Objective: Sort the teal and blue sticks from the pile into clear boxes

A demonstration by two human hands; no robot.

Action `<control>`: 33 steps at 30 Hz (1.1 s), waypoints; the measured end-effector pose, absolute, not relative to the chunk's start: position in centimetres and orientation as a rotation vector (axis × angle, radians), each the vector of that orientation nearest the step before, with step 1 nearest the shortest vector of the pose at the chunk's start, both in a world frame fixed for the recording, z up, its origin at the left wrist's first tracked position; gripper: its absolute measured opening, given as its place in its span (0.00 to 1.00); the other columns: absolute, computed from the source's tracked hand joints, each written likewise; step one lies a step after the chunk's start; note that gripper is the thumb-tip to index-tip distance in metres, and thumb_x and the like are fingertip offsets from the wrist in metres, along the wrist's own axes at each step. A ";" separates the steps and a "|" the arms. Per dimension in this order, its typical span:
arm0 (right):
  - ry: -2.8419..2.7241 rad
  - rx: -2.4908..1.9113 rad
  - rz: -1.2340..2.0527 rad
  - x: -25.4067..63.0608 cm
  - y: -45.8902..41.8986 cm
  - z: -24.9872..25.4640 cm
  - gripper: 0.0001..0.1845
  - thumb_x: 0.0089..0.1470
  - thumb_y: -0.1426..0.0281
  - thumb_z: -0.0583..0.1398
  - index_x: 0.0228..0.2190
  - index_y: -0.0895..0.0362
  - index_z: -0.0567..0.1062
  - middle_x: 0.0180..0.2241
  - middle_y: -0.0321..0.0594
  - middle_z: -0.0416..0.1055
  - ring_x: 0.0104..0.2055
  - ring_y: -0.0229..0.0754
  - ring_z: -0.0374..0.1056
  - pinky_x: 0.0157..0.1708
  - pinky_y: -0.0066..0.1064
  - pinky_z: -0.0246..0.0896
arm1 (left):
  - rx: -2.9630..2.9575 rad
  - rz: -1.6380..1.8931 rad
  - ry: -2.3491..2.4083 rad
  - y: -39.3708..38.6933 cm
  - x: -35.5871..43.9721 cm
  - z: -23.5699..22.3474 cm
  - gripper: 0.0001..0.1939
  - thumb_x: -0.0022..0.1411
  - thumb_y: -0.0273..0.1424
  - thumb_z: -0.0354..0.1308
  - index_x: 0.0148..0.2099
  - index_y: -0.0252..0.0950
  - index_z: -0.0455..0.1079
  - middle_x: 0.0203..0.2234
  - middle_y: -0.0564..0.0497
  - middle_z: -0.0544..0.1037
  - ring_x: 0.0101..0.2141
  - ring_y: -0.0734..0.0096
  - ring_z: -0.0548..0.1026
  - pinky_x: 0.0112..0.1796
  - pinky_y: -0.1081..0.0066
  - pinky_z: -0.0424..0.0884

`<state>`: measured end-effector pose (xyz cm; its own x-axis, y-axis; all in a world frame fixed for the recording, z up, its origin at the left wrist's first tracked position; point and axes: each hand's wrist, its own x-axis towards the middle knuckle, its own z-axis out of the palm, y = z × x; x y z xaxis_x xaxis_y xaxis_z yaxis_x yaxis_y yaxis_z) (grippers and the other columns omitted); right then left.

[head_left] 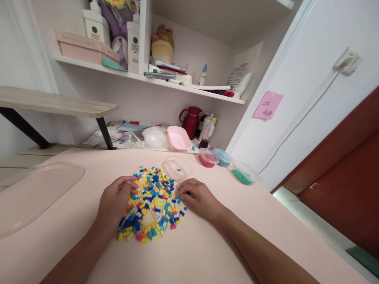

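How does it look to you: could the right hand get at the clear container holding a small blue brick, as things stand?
Probably yes: the clear container sits just beyond the right hand, with nothing visible between them.

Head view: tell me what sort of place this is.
Probably a desk corner in a home: a pump bottle stands on the wall shelf, a red jug at the back, and small colored bricks cover part of the pink tabletop.
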<state>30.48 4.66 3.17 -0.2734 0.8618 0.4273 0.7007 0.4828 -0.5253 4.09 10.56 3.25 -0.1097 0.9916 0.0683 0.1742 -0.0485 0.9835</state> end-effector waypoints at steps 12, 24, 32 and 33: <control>-1.231 -1.363 0.316 31.9 6.3 5.8 0.11 0.53 0.61 0.63 0.33 0.55 0.79 0.29 0.39 0.74 0.26 0.39 0.66 0.27 0.32 0.64 | 1.328 1.229 1.369 10.2 4.3 3.7 0.15 0.49 0.40 0.54 0.37 0.39 0.75 0.27 0.50 0.81 0.30 0.65 0.78 0.36 0.66 0.73; -1.339 -1.291 0.491 33.7 6.1 3.9 0.19 0.59 0.58 0.58 0.47 0.55 0.74 0.39 0.42 0.76 0.35 0.43 0.76 0.41 0.37 0.68 | 1.405 1.220 1.392 10.4 4.2 3.6 0.17 0.48 0.43 0.56 0.36 0.39 0.77 0.25 0.50 0.81 0.30 0.63 0.79 0.35 0.66 0.73; -1.992 -1.290 0.275 31.8 4.5 4.7 0.08 0.58 0.69 0.60 0.35 0.52 0.81 0.36 0.40 0.78 0.37 0.41 0.73 0.38 0.31 0.67 | 1.398 1.204 1.398 10.2 4.4 3.9 0.19 0.46 0.44 0.56 0.36 0.39 0.77 0.24 0.50 0.81 0.30 0.63 0.78 0.36 0.65 0.74; -2.083 -1.262 0.226 31.5 4.4 4.7 0.08 0.57 0.71 0.61 0.35 0.52 0.81 0.37 0.40 0.78 0.39 0.41 0.73 0.41 0.32 0.67 | 1.398 1.201 1.397 10.2 4.4 3.9 0.19 0.46 0.44 0.56 0.36 0.39 0.77 0.24 0.50 0.81 0.30 0.63 0.78 0.36 0.65 0.74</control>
